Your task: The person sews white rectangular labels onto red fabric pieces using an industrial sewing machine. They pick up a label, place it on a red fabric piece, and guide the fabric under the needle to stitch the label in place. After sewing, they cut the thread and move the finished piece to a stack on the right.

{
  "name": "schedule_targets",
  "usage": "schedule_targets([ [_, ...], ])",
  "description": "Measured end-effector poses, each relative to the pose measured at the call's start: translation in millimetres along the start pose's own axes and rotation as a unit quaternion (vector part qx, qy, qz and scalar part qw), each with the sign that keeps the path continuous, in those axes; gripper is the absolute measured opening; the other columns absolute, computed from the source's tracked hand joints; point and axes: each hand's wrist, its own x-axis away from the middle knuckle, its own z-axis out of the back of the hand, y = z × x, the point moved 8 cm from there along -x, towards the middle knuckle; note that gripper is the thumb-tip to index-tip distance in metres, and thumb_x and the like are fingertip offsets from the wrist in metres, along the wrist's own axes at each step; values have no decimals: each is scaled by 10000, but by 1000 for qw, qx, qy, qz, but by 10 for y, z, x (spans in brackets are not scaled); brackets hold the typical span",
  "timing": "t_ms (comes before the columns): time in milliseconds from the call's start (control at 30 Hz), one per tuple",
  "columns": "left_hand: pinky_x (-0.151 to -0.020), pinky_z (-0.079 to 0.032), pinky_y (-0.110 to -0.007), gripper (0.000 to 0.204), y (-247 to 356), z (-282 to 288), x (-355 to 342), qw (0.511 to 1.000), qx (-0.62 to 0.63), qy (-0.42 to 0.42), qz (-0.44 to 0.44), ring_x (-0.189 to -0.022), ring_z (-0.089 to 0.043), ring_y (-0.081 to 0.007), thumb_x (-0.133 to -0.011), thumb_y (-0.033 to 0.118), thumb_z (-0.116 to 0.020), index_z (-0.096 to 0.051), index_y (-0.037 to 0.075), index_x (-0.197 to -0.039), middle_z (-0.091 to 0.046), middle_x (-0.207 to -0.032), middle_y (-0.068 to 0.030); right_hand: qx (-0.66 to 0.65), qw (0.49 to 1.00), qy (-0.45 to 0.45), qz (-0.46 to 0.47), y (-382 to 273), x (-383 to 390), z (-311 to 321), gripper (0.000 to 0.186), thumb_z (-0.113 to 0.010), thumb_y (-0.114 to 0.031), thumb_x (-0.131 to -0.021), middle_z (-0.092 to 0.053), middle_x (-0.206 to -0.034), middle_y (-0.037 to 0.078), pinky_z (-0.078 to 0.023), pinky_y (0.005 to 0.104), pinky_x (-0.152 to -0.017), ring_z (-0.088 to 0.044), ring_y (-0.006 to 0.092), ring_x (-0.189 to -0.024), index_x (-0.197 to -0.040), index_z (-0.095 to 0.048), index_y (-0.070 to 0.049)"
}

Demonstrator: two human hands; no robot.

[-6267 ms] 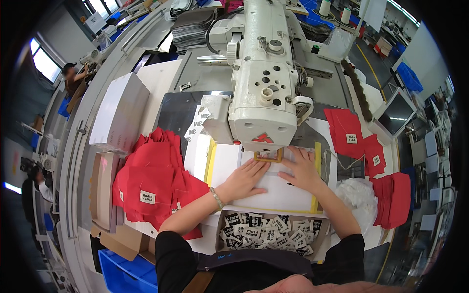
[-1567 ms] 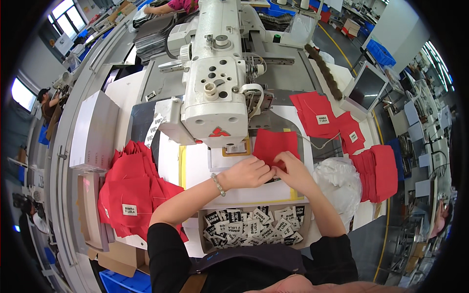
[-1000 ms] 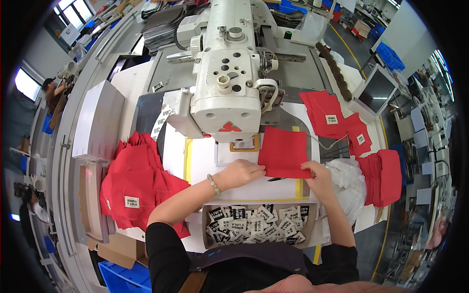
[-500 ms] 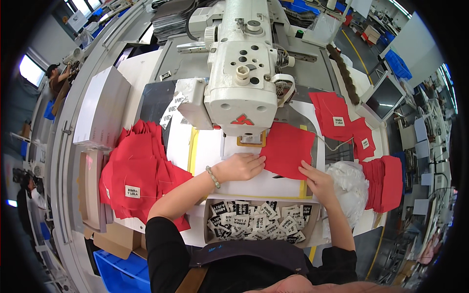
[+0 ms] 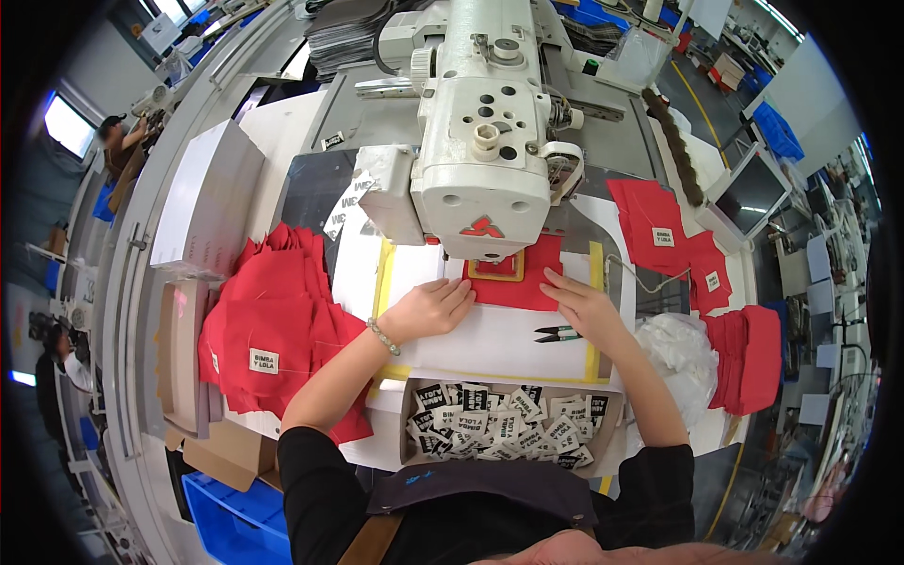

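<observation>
A red fabric piece point(image 5: 520, 285) lies flat under the head of a white sewing machine point(image 5: 485, 141), inside a yellow frame on the white work plate point(image 5: 490, 334). My left hand point(image 5: 431, 306) rests flat on the plate, fingertips touching the fabric's left edge. My right hand point(image 5: 584, 303) presses its fingers on the fabric's right edge. Neither hand grips anything. Small black snips point(image 5: 556, 332) lie just below my right hand.
A pile of red fabric pieces point(image 5: 273, 325) sits at my left. More red pieces with white labels point(image 5: 673, 240) and a red stack point(image 5: 749, 358) lie at right, beside white plastic point(image 5: 676, 347). A tray of black-and-white labels point(image 5: 504, 424) stands near me. A screen point(image 5: 749, 193) is far right.
The red piece has been slid from in front of the machine to under its head. Both hands moved up with it and now lie flat at its edges.
</observation>
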Motion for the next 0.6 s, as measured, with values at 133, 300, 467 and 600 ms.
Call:
schedule_targets([
  [133, -799, -561, -327, 277, -101, 44, 126, 999, -15, -13, 34, -947, -682, -216, -759, 78, -617, -668, -4, -1019, -685, -1074, -123, 34, 999, 3, 39, 20, -137, -160, 400, -610, 1, -817, -553, -1355, 121, -498, 374, -955, -588, 321, -1144, -1211, -622, -65],
  [300, -778, -523, -302, 298, -133, 85, 161, 997, -18, -12, 68, -951, -663, -200, -742, 84, -613, -659, -14, -1020, -676, -1070, -114, 92, 993, 7, 75, 45, -204, -259, 396, -659, -74, -805, -537, -1363, 123, -494, 405, -949, -587, 355, -1101, -1200, -617, -80],
  [467, -772, -514, -308, 285, -209, 110, 169, 992, 34, 1, 124, -950, -656, -194, -761, 157, -668, -661, 27, -1014, -676, -1067, -92, 84, 994, 6, 67, 33, -218, -253, 350, -670, -87, -814, -550, -1350, 141, -480, 422, -962, -574, 367, -1126, -1163, -647, -75],
  [600, -810, -491, -324, 314, -302, 175, 150, 976, 87, 24, 196, -974, -628, -195, -744, 254, -738, -659, 64, -981, -664, -1065, -61, 94, 992, 22, 82, 9, -220, -250, 315, -673, -90, -813, -559, -1334, 144, -483, 417, -956, -583, 364, -1110, -1127, -661, -70],
])
